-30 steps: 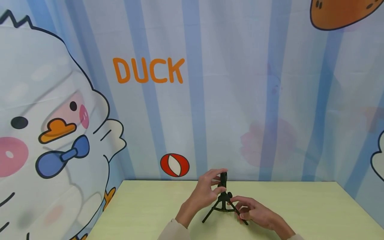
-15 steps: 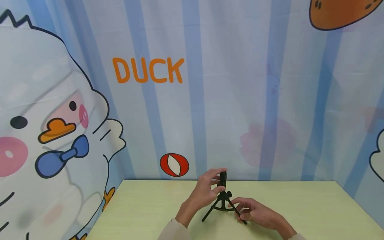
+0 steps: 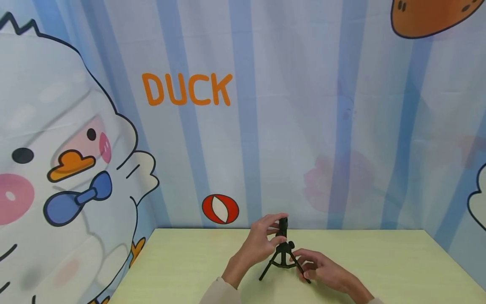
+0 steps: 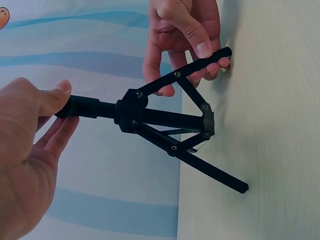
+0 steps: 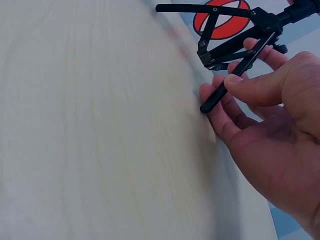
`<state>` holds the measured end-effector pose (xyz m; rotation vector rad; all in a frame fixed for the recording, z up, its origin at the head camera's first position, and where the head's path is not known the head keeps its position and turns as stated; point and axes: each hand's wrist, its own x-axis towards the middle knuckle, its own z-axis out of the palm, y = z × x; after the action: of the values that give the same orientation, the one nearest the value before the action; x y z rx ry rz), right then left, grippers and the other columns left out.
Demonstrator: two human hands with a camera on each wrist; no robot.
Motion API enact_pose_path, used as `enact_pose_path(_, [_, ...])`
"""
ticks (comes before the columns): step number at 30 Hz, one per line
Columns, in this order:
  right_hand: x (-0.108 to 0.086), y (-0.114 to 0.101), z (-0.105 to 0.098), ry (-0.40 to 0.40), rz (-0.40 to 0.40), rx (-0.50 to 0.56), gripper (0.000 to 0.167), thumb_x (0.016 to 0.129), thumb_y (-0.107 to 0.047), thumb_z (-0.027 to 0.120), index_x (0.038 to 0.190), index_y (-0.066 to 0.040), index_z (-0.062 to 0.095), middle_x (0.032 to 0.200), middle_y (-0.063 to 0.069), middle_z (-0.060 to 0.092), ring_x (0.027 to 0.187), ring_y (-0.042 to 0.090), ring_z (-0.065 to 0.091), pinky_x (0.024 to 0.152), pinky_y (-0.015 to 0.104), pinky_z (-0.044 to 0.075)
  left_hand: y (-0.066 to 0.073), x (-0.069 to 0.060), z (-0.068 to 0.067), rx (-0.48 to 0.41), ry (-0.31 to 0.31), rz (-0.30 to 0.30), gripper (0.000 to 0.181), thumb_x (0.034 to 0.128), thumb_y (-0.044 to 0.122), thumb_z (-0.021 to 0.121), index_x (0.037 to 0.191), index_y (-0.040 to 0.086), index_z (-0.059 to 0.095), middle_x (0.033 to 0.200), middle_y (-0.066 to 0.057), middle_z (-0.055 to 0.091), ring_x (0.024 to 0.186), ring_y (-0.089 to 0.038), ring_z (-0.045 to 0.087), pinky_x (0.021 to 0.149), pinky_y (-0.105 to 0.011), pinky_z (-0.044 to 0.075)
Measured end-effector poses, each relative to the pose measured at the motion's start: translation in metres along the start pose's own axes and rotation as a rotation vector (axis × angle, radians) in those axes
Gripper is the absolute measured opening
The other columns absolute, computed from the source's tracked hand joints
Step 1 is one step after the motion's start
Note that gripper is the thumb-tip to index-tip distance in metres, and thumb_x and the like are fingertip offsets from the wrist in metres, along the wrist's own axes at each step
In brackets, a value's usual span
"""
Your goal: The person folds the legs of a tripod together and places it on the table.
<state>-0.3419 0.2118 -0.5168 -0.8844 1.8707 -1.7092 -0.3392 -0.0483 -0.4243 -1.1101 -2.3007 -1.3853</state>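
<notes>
A small black tripod [image 3: 283, 249] stands with its legs spread, near the middle of the head view. My left hand [image 3: 259, 240] grips its top from the left; in the left wrist view, the thumb and fingers of that hand [image 4: 30, 145] pinch the head end of the tripod [image 4: 165, 117]. Lower on the right, my right hand [image 3: 327, 270] holds one leg near its foot. The right wrist view has the thumb of the right hand [image 5: 275, 110] pressed on this leg of the tripod [image 5: 240, 72], fingers behind it.
A pale yellow-green table [image 3: 182, 261] lies under the hands. Behind it hangs a blue striped curtain [image 3: 288, 126] with a printed white duck [image 3: 41, 101], orange lettering and a red and white ball [image 3: 220, 209].
The tripod's lower legs have drawn slightly closer together, the right leg's foot shifting a little left with my right fingers. My left hand keeps its grip at the top.
</notes>
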Motion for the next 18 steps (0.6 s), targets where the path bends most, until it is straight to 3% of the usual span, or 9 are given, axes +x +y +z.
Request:
enact_pose_path(6, [0.003,0.004,0.003,0.057,-0.09,-0.048,0.051,0.099,0.007,0.057,0.147,0.013,0.042,0.132,0.033,0.055,0.102,0.032,0.064,0.085,0.035,0.057,0.001,0.002,0.002,-0.004,-0.008,-0.019,0.063,0.092,-0.005,0.075,0.149,0.016,0.057,0.139,-0.01,0.061,0.113,-0.017,0.067,0.096,-0.026,0.056])
enact_pose_path(11, [0.008,0.007,0.009,0.103,-0.145,-0.073,0.046,0.097,0.01,0.057,0.142,0.015,0.048,0.133,0.036,0.053,0.102,0.041,0.065,0.083,0.04,0.061,0.002,0.003,0.001,-0.008,-0.003,-0.02,0.064,0.0919,-0.007,0.074,0.149,0.015,0.056,0.139,-0.01,0.061,0.113,-0.017,0.067,0.097,-0.025,0.055])
enact_pose_path(18, [0.014,0.009,0.015,0.165,-0.173,-0.103,0.044,0.093,0.014,0.057,0.137,0.015,0.052,0.135,0.043,0.048,0.102,0.044,0.065,0.082,0.041,0.062,0.002,0.003,-0.001,-0.017,-0.004,-0.029,0.065,0.0913,-0.008,0.075,0.15,0.013,0.056,0.141,-0.01,0.061,0.115,-0.018,0.067,0.098,-0.027,0.055])
